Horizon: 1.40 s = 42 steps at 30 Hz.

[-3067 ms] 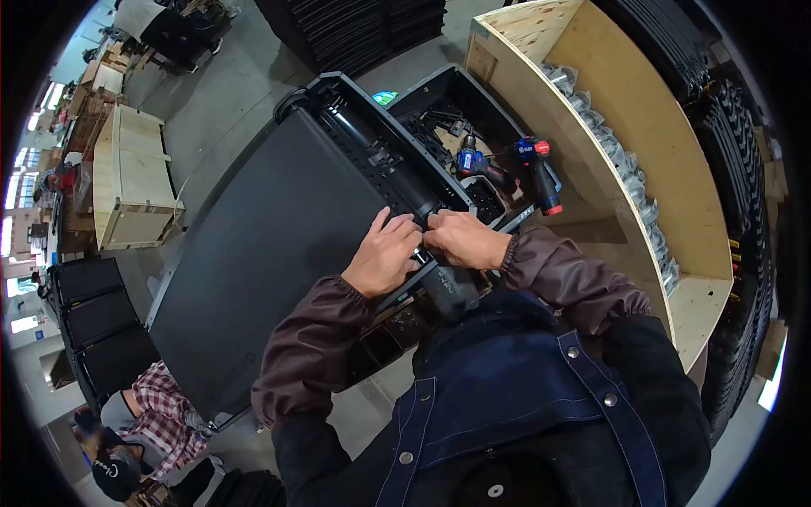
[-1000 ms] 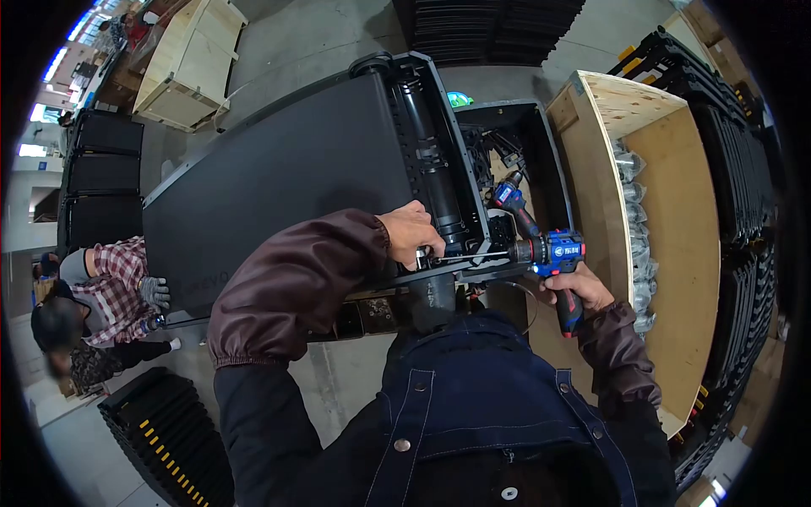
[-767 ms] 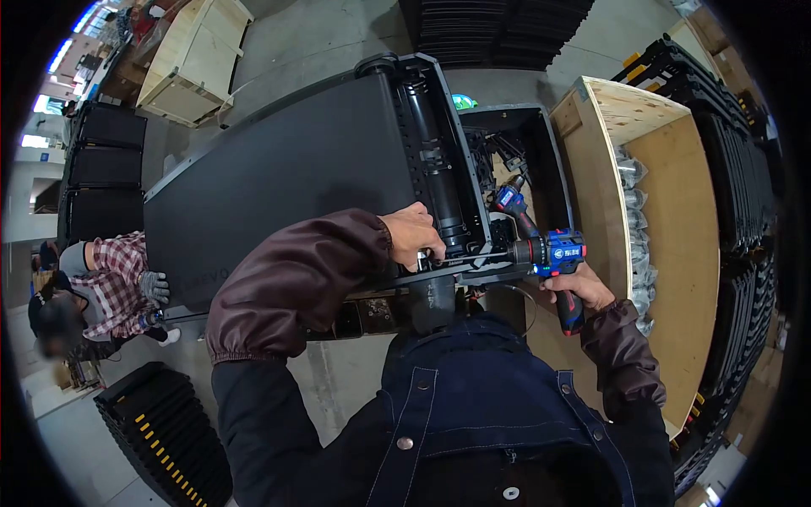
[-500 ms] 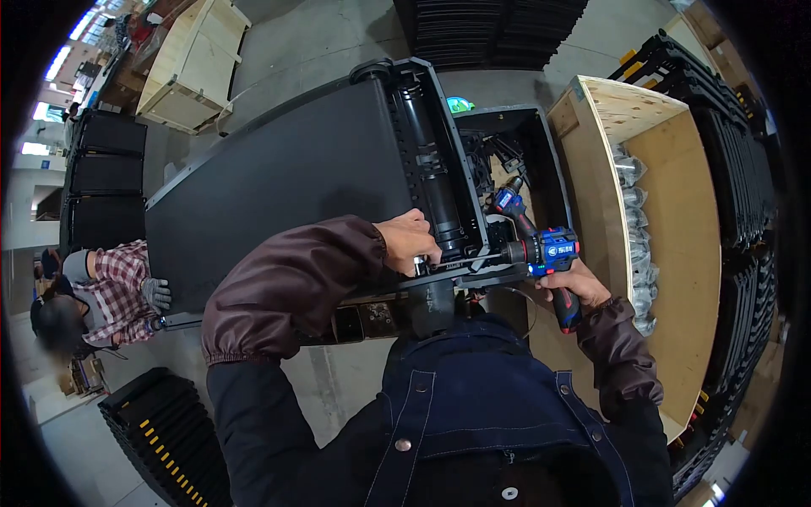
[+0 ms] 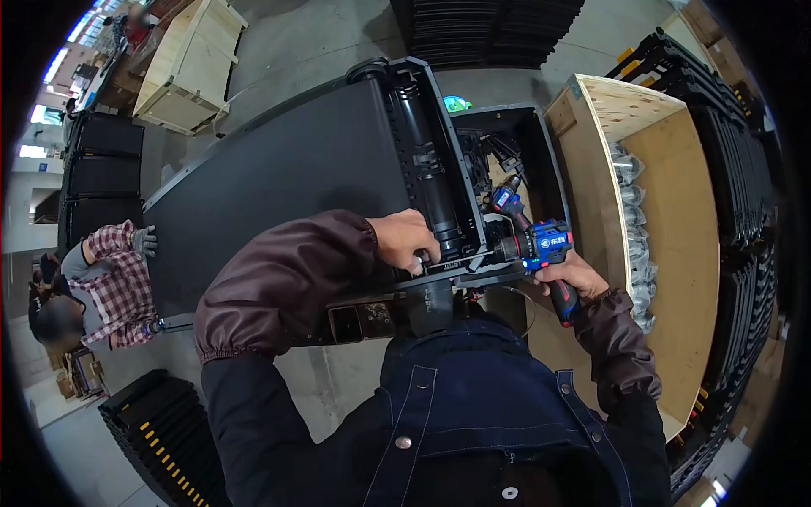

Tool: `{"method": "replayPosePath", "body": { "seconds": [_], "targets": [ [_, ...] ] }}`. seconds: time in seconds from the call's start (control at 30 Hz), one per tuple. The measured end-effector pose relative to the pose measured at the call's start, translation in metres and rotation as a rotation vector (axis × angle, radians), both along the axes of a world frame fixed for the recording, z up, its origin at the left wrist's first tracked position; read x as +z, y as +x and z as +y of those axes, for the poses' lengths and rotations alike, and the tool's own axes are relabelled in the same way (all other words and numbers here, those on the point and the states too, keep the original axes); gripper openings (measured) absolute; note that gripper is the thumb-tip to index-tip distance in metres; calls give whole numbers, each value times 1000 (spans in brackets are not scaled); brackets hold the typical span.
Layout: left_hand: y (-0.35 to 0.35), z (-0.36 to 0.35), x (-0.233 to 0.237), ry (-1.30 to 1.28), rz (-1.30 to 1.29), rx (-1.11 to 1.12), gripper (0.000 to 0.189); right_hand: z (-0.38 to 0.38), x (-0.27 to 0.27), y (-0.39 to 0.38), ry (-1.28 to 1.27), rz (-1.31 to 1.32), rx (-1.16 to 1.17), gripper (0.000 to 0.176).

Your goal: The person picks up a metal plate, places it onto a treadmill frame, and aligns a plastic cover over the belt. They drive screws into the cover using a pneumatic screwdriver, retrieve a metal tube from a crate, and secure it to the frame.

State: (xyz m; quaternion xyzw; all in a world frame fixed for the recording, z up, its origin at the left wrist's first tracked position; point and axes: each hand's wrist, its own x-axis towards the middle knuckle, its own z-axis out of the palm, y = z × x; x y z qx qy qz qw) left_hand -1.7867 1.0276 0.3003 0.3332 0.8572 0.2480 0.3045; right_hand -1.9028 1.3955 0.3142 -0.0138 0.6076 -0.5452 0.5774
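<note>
My right hand [image 5: 578,277] is wrapped round the grip of a blue and black cordless drill [image 5: 551,243]. Its chuck faces left, and a thin bit reaches the corner of the black metal end frame [image 5: 470,272]. At the near end of that frame, my left hand [image 5: 407,240] has its fingers curled down, pinching by a small shiny part mostly hidden under them. Beside the hand lies a black roller [image 5: 432,186], along the end of a machine with a wide black belt [image 5: 296,160].
A second drill [image 5: 507,198] rests in a black bin [image 5: 553,160] with loose parts. On the right, a wooden crate [image 5: 591,177] holds wrapped cylinders [image 5: 632,220]. A co-worker [image 5: 110,279] in a checked shirt is at the belt's far left. Black stacked parts [image 5: 165,435] stand lower left.
The drill and my right hand have shifted slightly left. My left hand stays at the frame corner. The co-worker's gloved hand has moved up along the belt edge.
</note>
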Motion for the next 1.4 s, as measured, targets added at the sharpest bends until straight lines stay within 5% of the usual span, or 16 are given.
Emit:
{"method": "replayPosePath", "body": {
  "seconds": [0.1,0.2,0.33,0.8,0.9,0.97,1.03,1.1,1.2,1.33,1.4],
  "targets": [
    [4,-3,-4,168,-159,303,36,3,-7,-1,-25,4,16,35],
    [14,-6,-16,208,222,515,25,-2,5,-1,-9,25,14,34],
    [19,7,-34,104,525,531,21,-8,12,-2,-32,80,1,36],
    [20,19,-33,-25,617,618,18,25,-55,-29,46,216,247,54],
    [20,20,-32,52,660,621,16,38,-60,-27,-71,402,77,59],
    [20,23,-31,-15,619,612,17,73,-107,-34,-121,222,-189,56],
    [22,26,-29,-49,580,613,18,62,-60,-11,-201,202,-454,47],
    [21,31,-28,-25,631,617,18,62,-76,-8,-125,384,-617,34],
    [21,34,-29,-55,690,659,11,61,-118,-28,226,719,-543,10],
    [33,34,-22,-88,940,1026,29,59,-214,-56,354,719,-497,14],
    [61,20,-30,-161,899,1280,34,48,-215,-60,408,724,-479,18]
  ]
}}
